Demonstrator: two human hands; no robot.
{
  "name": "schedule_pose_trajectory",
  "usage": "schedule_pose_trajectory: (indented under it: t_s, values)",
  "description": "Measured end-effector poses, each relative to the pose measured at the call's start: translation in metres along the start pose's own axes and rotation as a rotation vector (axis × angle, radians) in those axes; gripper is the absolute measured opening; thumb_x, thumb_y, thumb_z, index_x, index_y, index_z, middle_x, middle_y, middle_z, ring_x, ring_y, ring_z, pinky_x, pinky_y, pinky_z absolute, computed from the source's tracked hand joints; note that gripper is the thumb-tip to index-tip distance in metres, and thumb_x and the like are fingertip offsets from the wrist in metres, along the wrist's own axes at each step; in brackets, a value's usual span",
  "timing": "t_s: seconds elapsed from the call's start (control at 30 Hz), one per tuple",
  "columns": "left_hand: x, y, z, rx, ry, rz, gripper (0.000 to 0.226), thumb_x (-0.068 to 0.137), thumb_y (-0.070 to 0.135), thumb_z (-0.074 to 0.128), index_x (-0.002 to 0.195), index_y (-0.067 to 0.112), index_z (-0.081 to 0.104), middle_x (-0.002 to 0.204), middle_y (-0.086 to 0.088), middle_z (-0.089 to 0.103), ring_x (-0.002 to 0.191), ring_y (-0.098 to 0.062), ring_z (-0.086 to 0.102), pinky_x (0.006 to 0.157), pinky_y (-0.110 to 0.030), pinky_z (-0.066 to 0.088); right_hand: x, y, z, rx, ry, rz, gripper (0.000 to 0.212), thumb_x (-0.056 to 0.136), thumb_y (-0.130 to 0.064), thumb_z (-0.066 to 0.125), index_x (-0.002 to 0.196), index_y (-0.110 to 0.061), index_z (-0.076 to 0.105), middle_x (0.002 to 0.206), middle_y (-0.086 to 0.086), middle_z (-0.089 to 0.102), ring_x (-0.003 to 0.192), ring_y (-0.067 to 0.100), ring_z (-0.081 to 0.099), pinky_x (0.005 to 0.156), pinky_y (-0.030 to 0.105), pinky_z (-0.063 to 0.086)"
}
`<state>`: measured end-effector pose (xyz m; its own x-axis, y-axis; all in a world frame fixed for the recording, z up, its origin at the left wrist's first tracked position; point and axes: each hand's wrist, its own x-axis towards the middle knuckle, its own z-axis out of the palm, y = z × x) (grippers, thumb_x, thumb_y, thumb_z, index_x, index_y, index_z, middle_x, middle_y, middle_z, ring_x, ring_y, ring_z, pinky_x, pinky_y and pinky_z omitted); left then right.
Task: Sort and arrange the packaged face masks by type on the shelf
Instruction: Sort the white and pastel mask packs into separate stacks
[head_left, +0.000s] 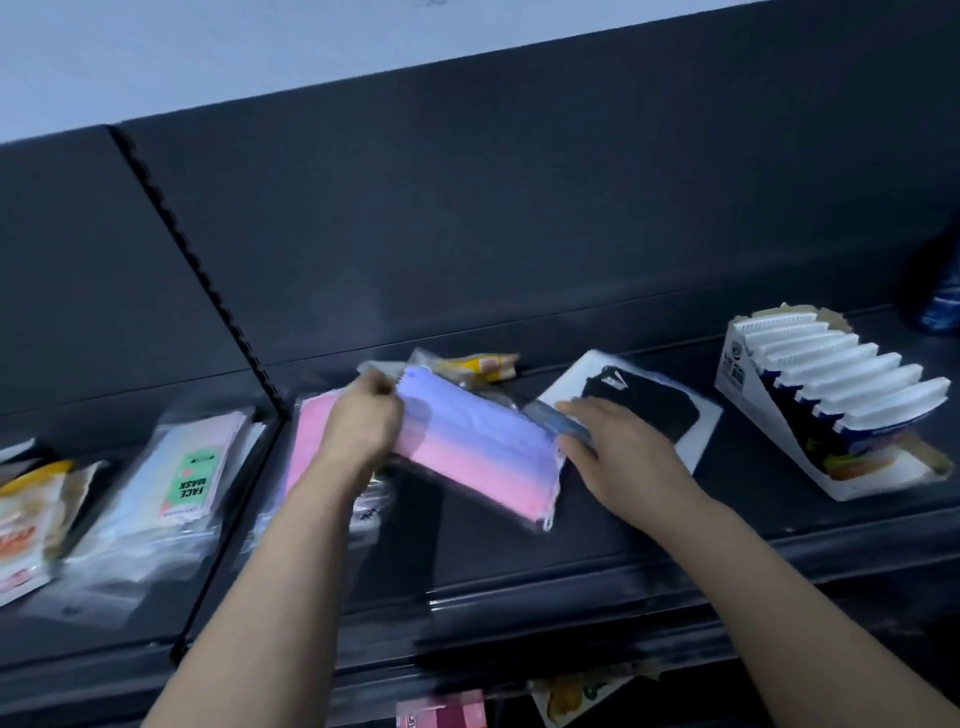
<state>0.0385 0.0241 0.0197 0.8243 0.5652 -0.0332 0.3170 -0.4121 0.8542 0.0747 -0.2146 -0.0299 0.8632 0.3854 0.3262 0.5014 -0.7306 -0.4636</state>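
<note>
On the dark shelf (519, 545), near its middle, I see the pink-and-purple mask pack (478, 447) lifted at a tilt. My left hand (363, 423) has its grip clamped on the pack's far-left end, above a pink pack (306, 441). My right hand (618, 447) meets the pack's right end; through the blur I cannot tell whether its grip is closed there. A black mask pack (654, 400) lies just beyond, and a box of white masks (841, 395) stands further right.
</note>
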Motion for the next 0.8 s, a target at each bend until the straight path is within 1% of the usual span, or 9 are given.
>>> schedule_pose_trajectory:
  t_s: [0.1, 0.17, 0.23, 0.3, 0.4, 0.47, 0.57, 0.73, 0.8]
  values:
    - [-0.009, -0.002, -0.018, -0.190, -0.066, -0.024, 0.032, 0.086, -0.006, 0.046, 0.065, 0.017, 0.050, 0.046, 0.005, 0.050, 0.038, -0.010, 0.044, 0.043, -0.014, 0.030, 0.014, -0.022, 0.004, 0.189, -0.040, 0.029, 0.049, 0.091, -0.041, 0.051, 0.136, -0.023, 0.043, 0.138, 0.000, 0.048, 0.128, 0.018, 0.043, 0.104, 0.034, 0.036]
    - [-0.012, -0.007, -0.028, -0.231, -0.088, -0.004, 0.033, 0.087, -0.006, 0.047, 0.064, 0.018, 0.052, 0.047, 0.003, 0.046, 0.039, -0.010, 0.036, 0.040, -0.014, 0.022, 0.021, -0.035, 0.008, 0.365, -0.234, 0.098, 0.044, 0.084, -0.053, 0.054, 0.120, -0.027, 0.056, 0.115, -0.007, 0.062, 0.105, 0.013, 0.058, 0.091, 0.036, 0.044]
    - [-0.014, -0.015, -0.035, -0.289, -0.058, 0.036, 0.027, 0.088, -0.005, 0.050, 0.076, 0.017, 0.059, 0.055, 0.002, 0.053, 0.043, -0.011, 0.043, 0.039, -0.016, 0.031, 0.024, -0.047, 0.016, 0.638, -0.388, 0.142, 0.027, 0.084, -0.043, 0.060, 0.083, -0.016, 0.061, 0.073, -0.011, 0.057, 0.066, 0.008, 0.054, 0.067, 0.029, 0.044]
    - [-0.012, -0.030, -0.040, -0.339, 0.056, 0.033, 0.021, 0.090, 0.005, 0.060, 0.107, 0.017, 0.060, 0.085, 0.000, 0.064, 0.062, -0.009, 0.060, 0.054, -0.019, 0.049, 0.027, -0.063, 0.027, 0.700, -0.333, 0.136, 0.018, 0.087, -0.023, 0.059, 0.071, -0.016, 0.059, 0.057, -0.008, 0.049, 0.050, 0.006, 0.043, 0.050, 0.021, 0.038]
    - [-0.013, -0.047, -0.051, -0.289, 0.124, -0.031, 0.073, 0.080, 0.039, 0.073, 0.140, 0.016, 0.038, 0.128, 0.000, 0.053, 0.110, -0.020, 0.059, 0.094, -0.039, 0.051, 0.037, -0.091, 0.052, 0.808, -0.111, 0.205, 0.013, 0.090, -0.012, 0.051, 0.089, -0.006, 0.062, 0.067, 0.001, 0.059, 0.058, 0.012, 0.049, 0.049, 0.020, 0.038]
    - [-0.013, -0.056, -0.060, -0.358, 0.009, -0.127, 0.081, 0.075, 0.048, 0.076, 0.139, 0.021, 0.034, 0.131, -0.006, 0.056, 0.108, -0.025, 0.063, 0.086, -0.041, 0.055, 0.046, -0.113, 0.068, 0.920, -0.044, 0.285, 0.015, 0.091, -0.013, 0.048, 0.098, -0.010, 0.061, 0.083, 0.002, 0.066, 0.073, 0.017, 0.059, 0.060, 0.025, 0.045]
    - [-0.009, -0.066, -0.074, -0.439, -0.033, -0.108, 0.048, 0.089, 0.014, 0.068, 0.131, 0.017, 0.043, 0.111, -0.008, 0.068, 0.081, -0.020, 0.066, 0.056, -0.024, 0.052, 0.054, -0.139, 0.086, 1.007, -0.128, 0.304, 0.017, 0.096, -0.026, 0.045, 0.107, -0.021, 0.058, 0.101, -0.003, 0.068, 0.092, 0.015, 0.065, 0.079, 0.035, 0.055]
    - [0.023, -0.087, -0.109, -0.397, 0.126, -0.032, 0.051, 0.084, 0.018, 0.070, 0.130, 0.015, 0.049, 0.117, -0.010, 0.068, 0.088, -0.023, 0.067, 0.073, -0.035, 0.057, 0.056, -0.151, 0.105, 0.516, -0.173, 0.197, 0.039, 0.094, -0.033, 0.046, 0.132, -0.025, 0.044, 0.130, -0.003, 0.056, 0.116, 0.018, 0.053, 0.097, 0.037, 0.042]
    - [0.032, -0.091, -0.109, -0.015, 0.063, -0.040, 0.078, 0.074, 0.033, 0.073, 0.143, 0.021, 0.038, 0.132, -0.007, 0.058, 0.109, -0.029, 0.063, 0.093, -0.045, 0.052, 0.052, -0.156, 0.113, 0.325, -0.298, 0.123, 0.046, 0.092, -0.035, 0.050, 0.136, -0.025, 0.042, 0.139, -0.003, 0.046, 0.123, 0.017, 0.047, 0.097, 0.032, 0.039]
